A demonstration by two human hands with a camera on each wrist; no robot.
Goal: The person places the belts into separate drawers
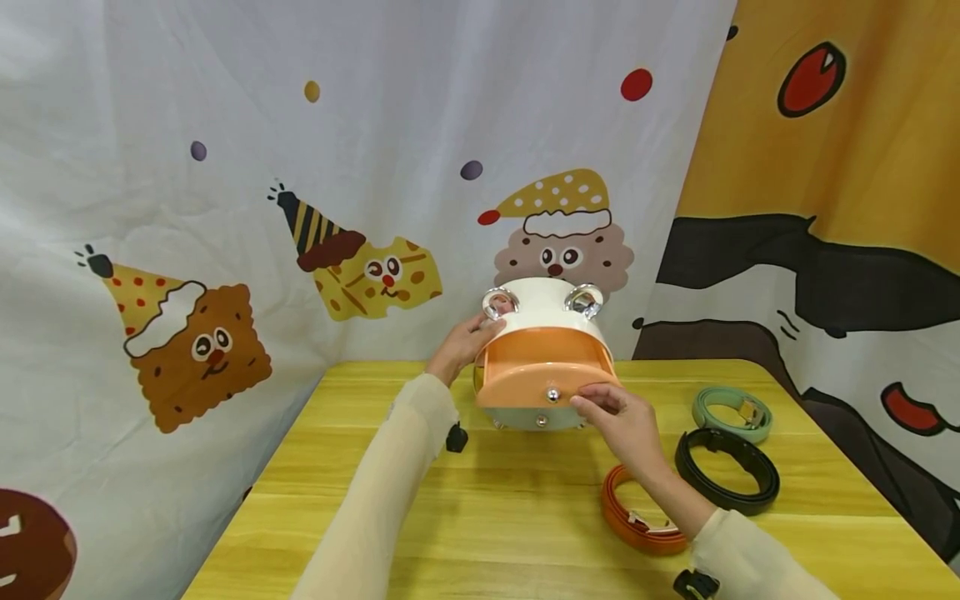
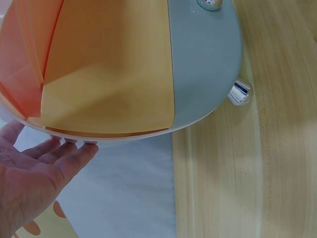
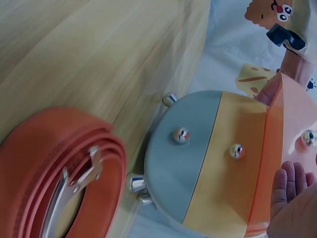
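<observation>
A round drawer box [image 1: 543, 300] with a white shell, two silver ring ears and silver feet stands on the table. Its orange top drawer [image 1: 517, 392] is pulled out, and the silver knob [image 1: 553, 394] on its front shows uncovered. Below are a yellow drawer [image 3: 233, 173], closed, and a blue-grey drawer [image 3: 183, 158], closed too. My left hand [image 1: 468, 342] rests on the shell's left side, its fingers extended along the rim in the left wrist view. With thumb and fingers fairly straight, my right hand [image 1: 622, 417] touches the orange drawer's front, right of the knob.
Right of the box lie three coiled belts: a green belt [image 1: 701, 408], a black belt [image 1: 765, 483] and an orange-brown belt [image 1: 622, 525] under my right forearm. Behind the wooden table [image 1: 465, 517] hangs a cartoon-printed curtain [image 1: 405, 100].
</observation>
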